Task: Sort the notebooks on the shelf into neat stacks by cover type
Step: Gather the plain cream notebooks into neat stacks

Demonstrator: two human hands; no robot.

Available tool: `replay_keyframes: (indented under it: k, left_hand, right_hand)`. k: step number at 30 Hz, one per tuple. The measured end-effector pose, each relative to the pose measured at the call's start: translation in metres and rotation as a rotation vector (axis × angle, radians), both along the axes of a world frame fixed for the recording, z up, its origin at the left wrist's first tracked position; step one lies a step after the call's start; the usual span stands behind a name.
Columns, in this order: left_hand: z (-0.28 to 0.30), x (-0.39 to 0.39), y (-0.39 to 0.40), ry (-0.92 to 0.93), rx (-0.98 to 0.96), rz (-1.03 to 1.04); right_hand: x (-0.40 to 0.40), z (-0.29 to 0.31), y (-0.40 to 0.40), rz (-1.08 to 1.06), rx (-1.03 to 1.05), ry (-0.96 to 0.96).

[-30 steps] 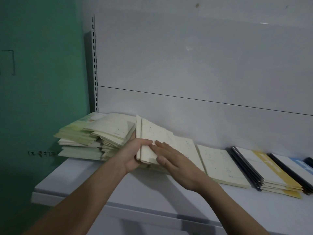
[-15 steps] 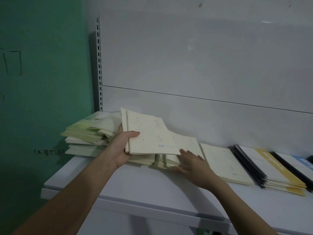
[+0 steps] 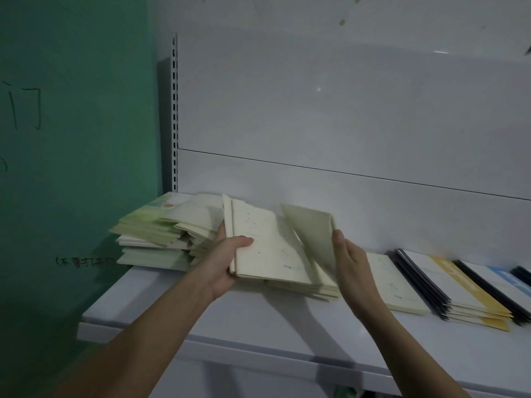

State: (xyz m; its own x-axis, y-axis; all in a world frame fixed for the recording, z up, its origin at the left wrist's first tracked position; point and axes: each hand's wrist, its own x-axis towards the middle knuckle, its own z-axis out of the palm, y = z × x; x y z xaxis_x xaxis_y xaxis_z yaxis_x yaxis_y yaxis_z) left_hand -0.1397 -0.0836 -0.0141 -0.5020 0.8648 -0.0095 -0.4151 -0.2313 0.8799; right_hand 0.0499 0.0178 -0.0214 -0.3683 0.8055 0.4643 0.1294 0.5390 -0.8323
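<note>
A white shelf runs across the lower half of the frame, backed by a white panel, with a green wall at the left.

At centre frame, a bundle of cream notebooks is gripped along its left edge by the left hand; the thumb is laid over the top cover and the fingers are curled underneath. The bundle is tilted, with its lower edge resting on more cream notebooks lying on the shelf.

Just to the right, a single cream notebook is raised on a slant and blurred. The right hand is placed against its right edge, fingers fairly straight and close together; whether the notebook is pinched cannot be determined.

A loose pile of green notebooks is located at centre left. A flat cream stack lies right of the hands, followed by yellow-striped notebooks and blue-striped notebooks at the right edge.
</note>
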Motion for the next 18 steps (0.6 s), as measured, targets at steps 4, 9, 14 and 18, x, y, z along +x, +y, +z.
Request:
replay_keyframes:
  k: [4,9,14,18]
  left_hand:
    - [-0.005,0.015,0.007,-0.030,0.019,-0.008]
    - [-0.004,0.022,0.006,-0.053,0.047,-0.025]
    - [-0.012,0.018,0.003,-0.023,0.045,-0.053]
    - [-0.022,0.018,0.002,-0.083,0.017,-0.092]
  right_hand:
    - [-0.015,-0.009,-0.029,0.075,0.269,-0.290]
    - [-0.018,-0.022,-0.041,0.073,0.514,-0.494]
    - [-0.009,-0.011,-0.050,0.191,0.319,-0.487]
    - [0.010,-0.013,-0.043,-0.097,-0.029,-0.230]
